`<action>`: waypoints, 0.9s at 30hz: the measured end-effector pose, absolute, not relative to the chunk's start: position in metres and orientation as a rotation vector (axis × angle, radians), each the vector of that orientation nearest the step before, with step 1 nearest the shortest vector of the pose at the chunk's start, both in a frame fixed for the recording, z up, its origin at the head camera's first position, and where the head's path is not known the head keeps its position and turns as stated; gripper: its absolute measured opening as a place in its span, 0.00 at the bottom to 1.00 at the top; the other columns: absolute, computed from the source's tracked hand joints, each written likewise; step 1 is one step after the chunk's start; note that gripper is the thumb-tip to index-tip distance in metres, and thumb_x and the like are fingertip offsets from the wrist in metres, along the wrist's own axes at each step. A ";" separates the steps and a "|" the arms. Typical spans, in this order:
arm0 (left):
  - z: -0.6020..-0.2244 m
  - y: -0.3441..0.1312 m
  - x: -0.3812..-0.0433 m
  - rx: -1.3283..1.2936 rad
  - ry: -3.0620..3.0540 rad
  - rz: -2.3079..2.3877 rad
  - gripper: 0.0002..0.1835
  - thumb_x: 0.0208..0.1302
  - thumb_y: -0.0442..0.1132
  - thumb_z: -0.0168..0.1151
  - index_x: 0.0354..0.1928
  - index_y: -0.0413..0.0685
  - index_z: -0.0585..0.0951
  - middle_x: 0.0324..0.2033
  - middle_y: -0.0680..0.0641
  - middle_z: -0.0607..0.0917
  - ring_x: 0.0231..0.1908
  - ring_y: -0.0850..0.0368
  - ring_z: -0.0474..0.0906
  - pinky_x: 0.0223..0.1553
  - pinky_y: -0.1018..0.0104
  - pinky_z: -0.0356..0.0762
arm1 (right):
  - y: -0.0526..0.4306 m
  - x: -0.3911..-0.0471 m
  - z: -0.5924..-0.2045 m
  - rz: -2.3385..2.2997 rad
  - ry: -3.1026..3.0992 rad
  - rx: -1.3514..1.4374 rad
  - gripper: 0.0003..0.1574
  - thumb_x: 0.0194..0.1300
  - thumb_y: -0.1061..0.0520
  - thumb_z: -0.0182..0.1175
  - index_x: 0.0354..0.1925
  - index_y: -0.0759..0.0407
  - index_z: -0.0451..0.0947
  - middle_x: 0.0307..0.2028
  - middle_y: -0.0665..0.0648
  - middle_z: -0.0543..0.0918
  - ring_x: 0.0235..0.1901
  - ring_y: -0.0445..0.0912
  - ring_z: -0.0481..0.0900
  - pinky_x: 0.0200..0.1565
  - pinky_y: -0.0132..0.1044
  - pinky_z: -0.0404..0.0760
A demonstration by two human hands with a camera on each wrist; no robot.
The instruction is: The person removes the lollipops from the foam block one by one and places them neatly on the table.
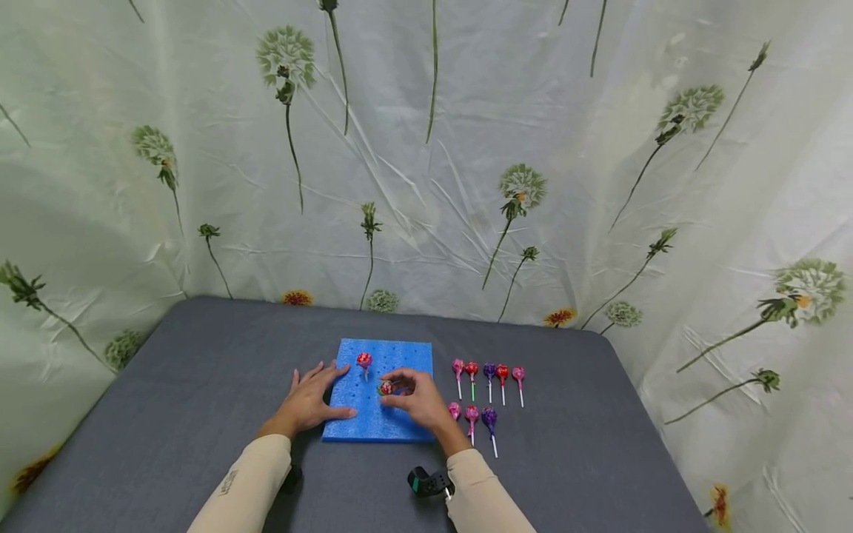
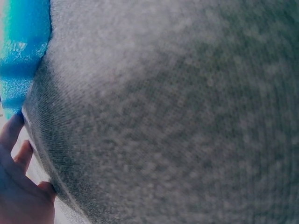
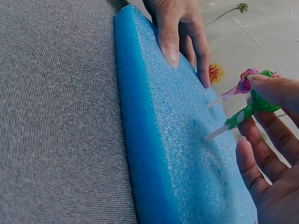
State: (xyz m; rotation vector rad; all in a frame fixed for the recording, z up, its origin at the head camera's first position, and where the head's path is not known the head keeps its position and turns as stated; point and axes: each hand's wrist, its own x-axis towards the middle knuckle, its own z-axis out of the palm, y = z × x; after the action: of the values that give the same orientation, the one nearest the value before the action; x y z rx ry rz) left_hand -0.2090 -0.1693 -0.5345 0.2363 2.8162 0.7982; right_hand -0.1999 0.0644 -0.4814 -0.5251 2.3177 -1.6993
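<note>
A blue foam board (image 1: 373,427) with small holes lies on the table. My left hand (image 1: 308,401) rests at its left edge, thumb on the top face and fingers spread along the side. Over the board's middle, my right hand (image 1: 420,402) pinches a lollipop in a green and red wrapper (image 3: 257,103) by its head. Its white stick points down at the foam; whether the tip has entered a hole I cannot tell. Another lollipop, red and pink (image 1: 363,360), stands upright in the board between the hands. The left wrist view shows mostly grey cloth.
Right of the board, several wrapped lollipops lie in two rows; a purple one (image 1: 489,418) is in the nearer row, partly beside my right forearm. Dark grey cloth covers the table (image 1: 573,459). A flower-printed curtain (image 1: 426,185) hangs behind the far edge.
</note>
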 end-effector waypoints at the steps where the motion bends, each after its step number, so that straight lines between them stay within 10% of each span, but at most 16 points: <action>1: -0.535 -0.170 -0.209 0.236 2.816 0.799 0.54 0.46 0.68 0.69 0.71 0.48 0.64 0.70 0.33 0.59 0.70 0.31 0.47 0.65 0.29 0.30 | 0.064 -0.198 -0.476 -1.697 2.317 -0.526 0.17 0.60 0.69 0.64 0.48 0.73 0.78 0.43 0.67 0.82 0.44 0.61 0.79 0.39 0.33 0.76; 27: -0.534 -0.170 -0.206 0.246 2.822 0.841 0.54 0.46 0.67 0.70 0.71 0.47 0.64 0.70 0.33 0.59 0.70 0.31 0.47 0.65 0.30 0.29 | 0.088 -0.205 -0.479 -1.922 2.290 -0.403 0.20 0.60 0.67 0.65 0.51 0.74 0.76 0.47 0.67 0.82 0.47 0.56 0.80 0.45 0.29 0.78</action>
State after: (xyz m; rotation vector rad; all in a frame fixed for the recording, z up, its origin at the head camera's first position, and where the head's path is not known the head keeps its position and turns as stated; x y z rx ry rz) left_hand -0.2062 -0.1696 -0.5338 0.2464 2.8222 0.8414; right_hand -0.2055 0.0879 -0.4788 -0.4031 2.2898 -1.9220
